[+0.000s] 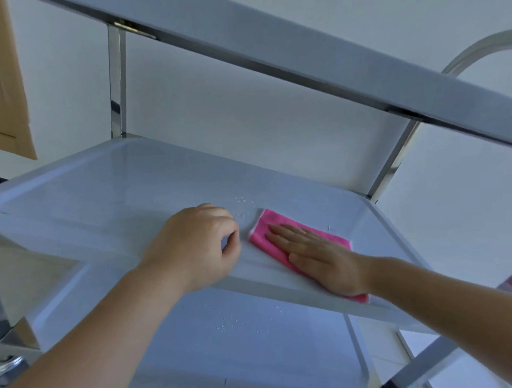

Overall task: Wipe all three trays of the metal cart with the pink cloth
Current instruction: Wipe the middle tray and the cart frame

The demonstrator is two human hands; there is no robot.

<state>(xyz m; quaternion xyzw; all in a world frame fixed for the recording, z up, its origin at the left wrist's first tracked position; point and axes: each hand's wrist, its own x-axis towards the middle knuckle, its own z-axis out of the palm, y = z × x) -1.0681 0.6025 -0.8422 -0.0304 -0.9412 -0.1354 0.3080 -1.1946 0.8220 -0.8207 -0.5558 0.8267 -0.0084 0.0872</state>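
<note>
1. The pink cloth [297, 244], folded into a strip, lies on the middle tray [104, 199] of the metal cart [117, 82], toward its right front, and one end reaches the tray's front rim.
2. The right hand [323, 258] lies flat on the cloth, palm down, fingers straight and together, pointing left and away; the forearm comes in from the lower right.
3. The left hand [198, 245] rests at the tray's front edge just left of the cloth, fingers curled loosely with nothing seen in them.
4. Small water droplets [243, 200] sit on the tray just beyond the two hands.
5. The bottom tray [254, 339] below also carries scattered droplets; the top tray [302, 47] crosses overhead.
6. A pale wall lies behind, with a tan panel [4, 86] at the upper left.
</note>
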